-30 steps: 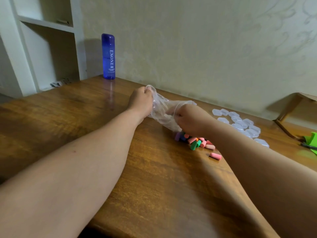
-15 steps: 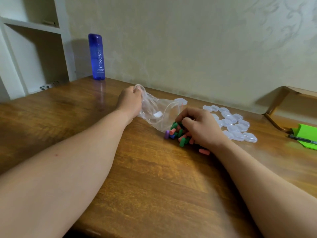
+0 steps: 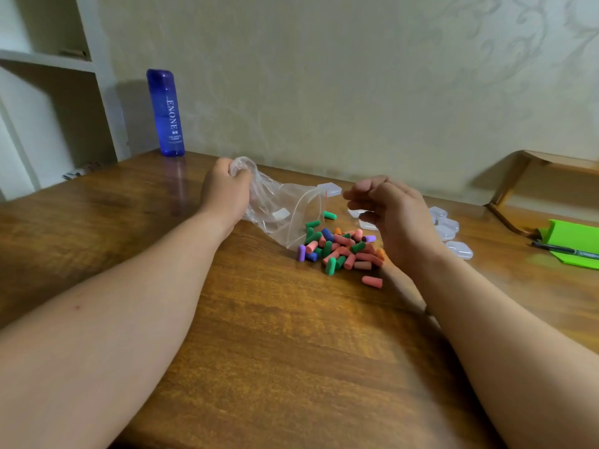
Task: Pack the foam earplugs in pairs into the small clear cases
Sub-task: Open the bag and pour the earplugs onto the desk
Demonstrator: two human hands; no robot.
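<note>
A heap of foam earplugs (image 3: 342, 247) in pink, green, blue, purple and orange lies on the wooden table (image 3: 291, 351), spilled from the mouth of a clear zip bag (image 3: 285, 215). My left hand (image 3: 223, 192) grips the bag's closed end, lifted off the table. My right hand (image 3: 393, 218) hovers just right of the heap with fingers loosely curled, holding nothing. Several small clear cases (image 3: 449, 230) lie behind and right of that hand, partly hidden by it; one case (image 3: 330, 189) sits behind the bag. A single pink earplug (image 3: 372, 281) lies apart at the front.
A tall blue bottle (image 3: 166, 113) stands at the table's back left by white shelves (image 3: 48, 59). A green object (image 3: 573, 241) with a black pen (image 3: 564, 251) on it lies at the right edge. The wall runs close behind.
My right hand has lifted off the earplug heap and drawn to the right, uncovering the heap. My left hand still holds the bag's end.
</note>
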